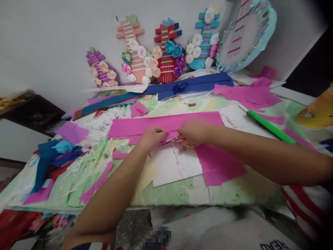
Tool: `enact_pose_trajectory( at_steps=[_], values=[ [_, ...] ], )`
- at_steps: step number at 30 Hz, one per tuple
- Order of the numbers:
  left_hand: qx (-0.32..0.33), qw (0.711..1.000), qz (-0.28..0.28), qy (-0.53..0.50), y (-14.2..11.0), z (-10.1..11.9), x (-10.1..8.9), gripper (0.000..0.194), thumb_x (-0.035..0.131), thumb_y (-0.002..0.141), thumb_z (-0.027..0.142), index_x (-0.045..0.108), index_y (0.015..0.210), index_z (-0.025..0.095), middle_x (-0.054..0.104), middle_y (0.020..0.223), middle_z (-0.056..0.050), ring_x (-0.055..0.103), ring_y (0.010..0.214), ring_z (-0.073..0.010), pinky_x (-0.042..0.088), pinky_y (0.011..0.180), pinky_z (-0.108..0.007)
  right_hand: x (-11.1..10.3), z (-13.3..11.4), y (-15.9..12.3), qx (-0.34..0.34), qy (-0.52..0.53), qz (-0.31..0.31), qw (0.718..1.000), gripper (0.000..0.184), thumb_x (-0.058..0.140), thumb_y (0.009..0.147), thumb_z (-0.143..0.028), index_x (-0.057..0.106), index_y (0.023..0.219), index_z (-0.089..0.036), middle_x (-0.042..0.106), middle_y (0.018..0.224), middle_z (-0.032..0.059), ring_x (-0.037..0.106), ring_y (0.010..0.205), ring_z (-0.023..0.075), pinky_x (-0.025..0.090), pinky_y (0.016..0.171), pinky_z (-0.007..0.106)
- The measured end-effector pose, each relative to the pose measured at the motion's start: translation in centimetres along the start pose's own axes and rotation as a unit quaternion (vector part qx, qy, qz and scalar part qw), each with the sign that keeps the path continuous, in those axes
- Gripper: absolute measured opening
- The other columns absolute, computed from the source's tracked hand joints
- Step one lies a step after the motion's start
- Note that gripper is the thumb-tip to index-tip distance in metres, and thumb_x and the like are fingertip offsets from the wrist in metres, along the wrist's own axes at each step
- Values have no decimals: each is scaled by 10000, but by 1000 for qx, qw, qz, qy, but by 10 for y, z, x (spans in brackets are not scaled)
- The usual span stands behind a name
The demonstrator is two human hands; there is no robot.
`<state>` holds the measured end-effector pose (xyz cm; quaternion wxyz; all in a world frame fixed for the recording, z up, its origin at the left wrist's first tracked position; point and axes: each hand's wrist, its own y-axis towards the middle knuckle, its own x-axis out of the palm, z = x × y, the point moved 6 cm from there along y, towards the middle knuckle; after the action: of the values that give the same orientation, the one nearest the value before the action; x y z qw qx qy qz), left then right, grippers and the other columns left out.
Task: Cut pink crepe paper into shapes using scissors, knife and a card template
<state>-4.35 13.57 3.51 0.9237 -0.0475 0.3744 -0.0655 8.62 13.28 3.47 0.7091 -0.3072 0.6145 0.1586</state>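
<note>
- One table (187,197), its cover marbled green and white, carries nearly everything here.
- Five guitars stand in a row behind: one pale blue (244,40), the biggest and cut off at the top, one peach (137,66), one red (164,67), one teal (199,64) and one purple (102,66). Flowers cluster on the four smaller ones.
- One blue strip (215,82) lies long and flat in front of the guitars.
- One pink strip (145,124) lies crosswise at the middle of the table, in front of the person, over white board (177,166); the board shows at two places, and I cannot tell whether it is one piece or two.
- One pink sheet (221,166) spreads below the right forearm.
- Two hands meet at the pink strip's near edge. The left hand (153,136) is nearly closed, its fingertips pinching the paper. The right hand (194,132) is curled round the scissors' handles.
- One heap of white string (101,125) sits left of the pink strip; one purple scrap (73,132) lies just beside it.
- One green cutter (270,126) lies to the right.
- One pair of scissors (172,140), gold-handled, points left toward the left fingertips; how far the blades part is too small to tell.
</note>
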Motion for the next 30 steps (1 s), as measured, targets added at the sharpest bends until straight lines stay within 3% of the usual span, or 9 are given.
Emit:
enact_pose_trajectory(
  at_steps=[4, 11, 16, 20, 22, 25, 27, 30],
  values=[
    [-10, 1000, 10, -15, 0, -3, -2, 193, 562, 639, 304, 544, 510, 161, 434, 455, 44, 385, 458, -103, 257, 453, -223, 1, 0, 3, -2, -10, 17, 1000, 394, 492, 641, -489, 621, 826, -166, 616, 721, 104, 559, 672, 227, 318, 524, 271],
    [-22, 994, 35, -104, 3, -11, -7, 181, 582, 629, 271, 494, 510, 167, 403, 460, 54, 356, 444, -87, 245, 442, -217, 3, 4, -3, 3, -23, 18, 1000, 323, 473, 667, -462, 609, 746, -180, 610, 663, 79, 542, 597, 193, 274, 494, 250],
    [-42, 968, 71, -238, 1, -27, -19, 269, 467, 745, 361, 353, 565, 197, 278, 437, 80, 251, 360, -62, 174, 364, -197, -12, 35, -39, 46, -6, 143, 989, 449, 424, 677, -599, 575, 769, -186, 598, 693, 60, 526, 623, 184, 235, 485, 241],
    [-38, 934, 53, -352, -2, -23, -25, 308, 415, 792, 387, 268, 593, 202, 261, 475, 89, 229, 343, -34, 188, 338, -159, -26, 66, -81, 175, 67, 241, 952, 475, 425, 669, -634, 546, 711, -177, 569, 649, 58, 501, 617, 178, 267, 507, 254],
    [-31, 918, 24, -394, 0, -7, -19, 274, 439, 793, 329, 278, 615, 197, 285, 492, 90, 235, 341, -20, 193, 335, -136, -29, 71, -101, 231, 142, 283, 920, 449, 410, 691, -617, 527, 701, -184, 554, 627, 50, 479, 586, 165, 286, 504, 255],
    [-19, 905, -39, -423, 10, 35, 6, 226, 434, 790, 214, 289, 618, 195, 253, 462, 99, 203, 317, -17, 141, 312, -128, -26, 64, -132, 272, 250, 324, 871, 420, 399, 696, -610, 482, 660, -200, 520, 590, 31, 444, 544, 144, 310, 488, 249],
    [-6, 904, -81, -421, 23, 74, 32, 216, 409, 797, 179, 311, 605, 189, 203, 437, 103, 173, 301, -22, 118, 302, -134, -17, 56, -157, 286, 320, 339, 837, 420, 400, 679, -620, 448, 629, -206, 477, 557, 16, 423, 523, 137, 321, 477, 248],
    [17, 911, -127, -392, 49, 138, 79, 209, 391, 836, 263, 427, 654, 166, 283, 448, 85, 251, 312, -30, 196, 306, -139, 8, 51, -203, 317, 448, 333, 767, 453, 416, 621, -663, 414, 598, -211, 412, 503, -4, 386, 472, 128, 308, 436, 250]
  ],
)
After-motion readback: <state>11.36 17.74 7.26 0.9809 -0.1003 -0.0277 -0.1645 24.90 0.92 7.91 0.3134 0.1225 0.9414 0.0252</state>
